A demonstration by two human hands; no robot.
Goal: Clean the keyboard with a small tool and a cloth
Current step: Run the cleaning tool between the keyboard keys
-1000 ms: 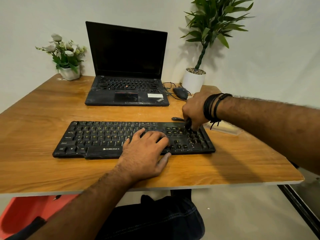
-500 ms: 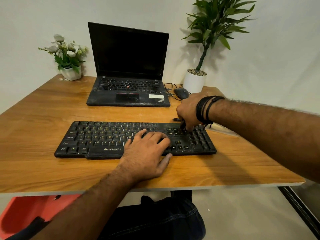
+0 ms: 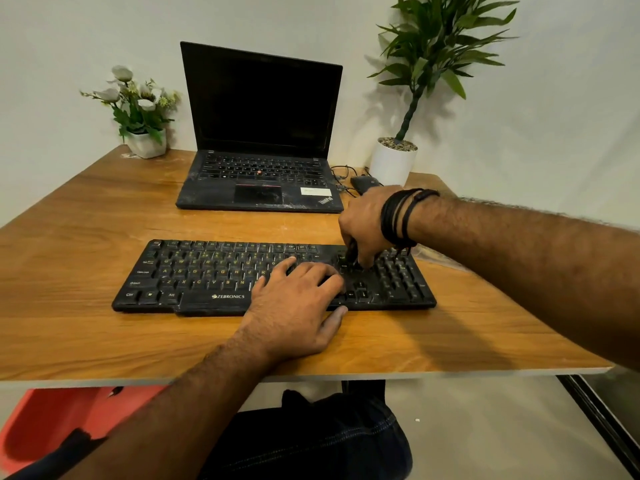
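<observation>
Fingers [image 3: 363,259] of the right hand [image 3: 367,220] are curled and pinch a small dark tool [image 3: 352,252], tip down among the keys between the main block and the numpad. Fingers of the left hand [image 3: 294,303] lie spread and flat on the keys, thumb over the front edge, holding the keyboard steady.

Layout, largest first:
- Wooden surface [image 3: 69,237]: carries all items.
- Laptop [image 3: 259,133]: open, screen dark, at the rear centre, well apart from the work.
- Keyboard [image 3: 194,275]: black, dusty, lying across the surface near the front edge.
- Green plant in a white pot [image 3: 393,161]: rear right.
- Flower pot [image 3: 145,142]: rear left.
- Mouse [image 3: 363,183]: w/ cable, just behind the right hand.

Risks (est.):
- Tool levered too hard under a key: cap may pop off or the stem may break.
- Left hand relaxes: keyboard may slide toward the front edge.
- Loosened dust may resettle on nearby keys unless wiped.

Not visible / unclear:
- Tool type cannot be told; only a short dark length shows below the fingers.
- No cloth can be identified. A pale patch past the right end of the keyboard, mostly behind the right forearm, could be one; cannot confirm.
- Keys under both hands are hidden.
- Numpad legends are too dim to read.
</observation>
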